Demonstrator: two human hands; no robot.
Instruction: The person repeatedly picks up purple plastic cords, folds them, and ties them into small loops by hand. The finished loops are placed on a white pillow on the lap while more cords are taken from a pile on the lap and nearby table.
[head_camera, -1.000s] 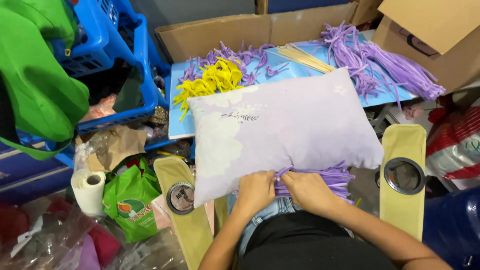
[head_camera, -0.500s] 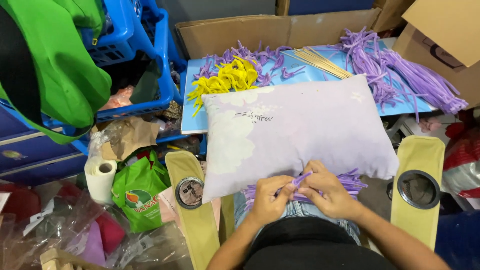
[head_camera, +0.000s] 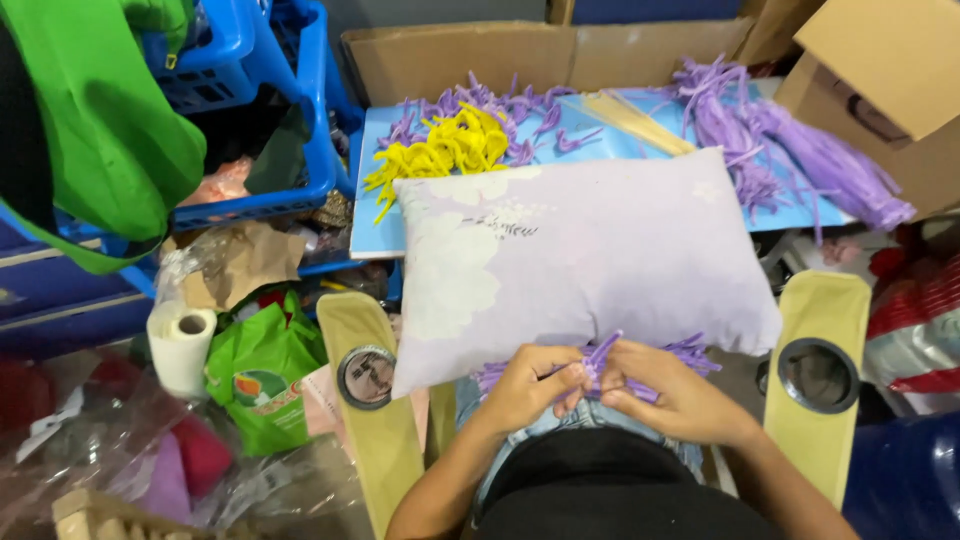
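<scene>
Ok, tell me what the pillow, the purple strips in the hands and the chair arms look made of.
Pillow: woven cloth, matte, softly creased. Purple strips: probably fuzzy chenille stems, since they hold bends; could be foam. Chair arms: likely smooth painted wood or plastic, yellowish with round metallic insets.

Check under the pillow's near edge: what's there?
Purple pipe cleaners stick out from under the pillow, and the left hand and right hand pinch some. How far they run beneath is covered.

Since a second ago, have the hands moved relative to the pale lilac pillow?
Yes. Both hands, left hand and right hand, have lifted off the pale lilac pillow's near edge and drawn together, now pinching purple fuzzy stems just below it.
</scene>
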